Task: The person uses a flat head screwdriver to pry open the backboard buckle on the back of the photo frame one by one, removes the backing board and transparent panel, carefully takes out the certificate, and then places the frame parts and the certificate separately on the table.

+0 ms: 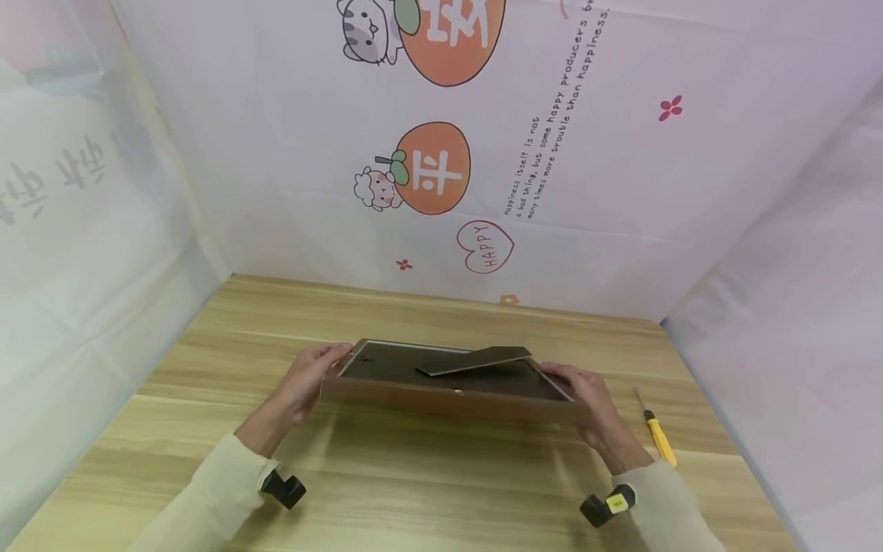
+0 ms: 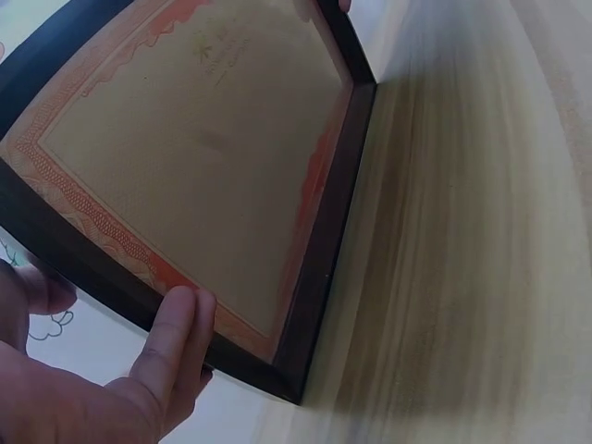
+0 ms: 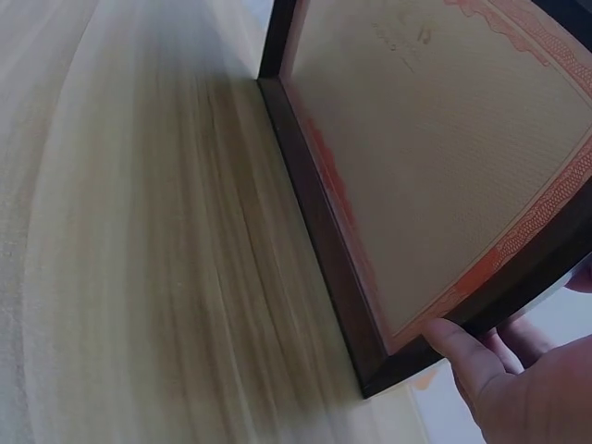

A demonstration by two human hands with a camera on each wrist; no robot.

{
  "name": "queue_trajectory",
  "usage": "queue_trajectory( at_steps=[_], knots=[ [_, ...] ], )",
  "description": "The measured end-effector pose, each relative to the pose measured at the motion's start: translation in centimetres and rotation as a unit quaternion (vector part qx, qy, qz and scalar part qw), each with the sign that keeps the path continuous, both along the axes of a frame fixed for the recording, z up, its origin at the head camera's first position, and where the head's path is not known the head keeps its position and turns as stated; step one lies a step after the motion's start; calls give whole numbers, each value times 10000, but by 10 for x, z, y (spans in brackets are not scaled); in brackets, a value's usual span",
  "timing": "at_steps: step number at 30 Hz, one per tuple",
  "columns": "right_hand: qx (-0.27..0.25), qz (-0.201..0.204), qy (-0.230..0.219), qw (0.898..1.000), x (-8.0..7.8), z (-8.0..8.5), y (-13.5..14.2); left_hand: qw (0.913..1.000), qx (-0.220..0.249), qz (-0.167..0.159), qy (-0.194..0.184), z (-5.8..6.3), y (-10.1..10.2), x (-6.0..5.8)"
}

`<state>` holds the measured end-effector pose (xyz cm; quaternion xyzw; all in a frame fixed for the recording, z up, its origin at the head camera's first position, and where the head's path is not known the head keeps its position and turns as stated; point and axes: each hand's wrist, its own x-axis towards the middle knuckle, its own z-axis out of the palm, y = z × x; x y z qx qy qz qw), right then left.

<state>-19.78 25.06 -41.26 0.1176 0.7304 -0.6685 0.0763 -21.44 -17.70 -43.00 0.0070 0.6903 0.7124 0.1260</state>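
Observation:
A dark wooden picture frame point(image 1: 455, 399) is held between both hands, its back side upward in the head view. On its black backboard point(image 1: 393, 368) a stand flap point(image 1: 476, 359) sticks out at an angle. My left hand point(image 1: 306, 379) grips the left side of the frame, with fingers over the front edge in the left wrist view. Opposite it, my right hand point(image 1: 593, 399) holds the right side, thumb behind in part. Both wrist views show the front: a pale certificate point(image 2: 213, 157) with a red patterned border, one frame edge close to the table.
A screwdriver point(image 1: 658, 437) with a yellow handle lies on the wood-grain table point(image 1: 414, 483) right of the right hand. Printed white cloth point(image 1: 290, 176) hangs behind the table and on both sides. Each wrist carries a small black camera point(image 1: 284, 488).

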Motion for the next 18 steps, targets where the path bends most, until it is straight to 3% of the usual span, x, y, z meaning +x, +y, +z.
queue_trajectory(
  at_steps=[7, 14, 18],
  knots=[
    [244, 31, 53, 9997, 0, -5, 2, 9997, -197, -120, -62, 0, 0, 3],
    [1141, 202, 86, 9932, 0, -12, 5, 9994, -72, -157, -300, -5, -2, 5],
    [800, 305, 129, 9962, 1, -17, 5, 9991, -195, -114, -350, -9, -2, 7]
  ],
)
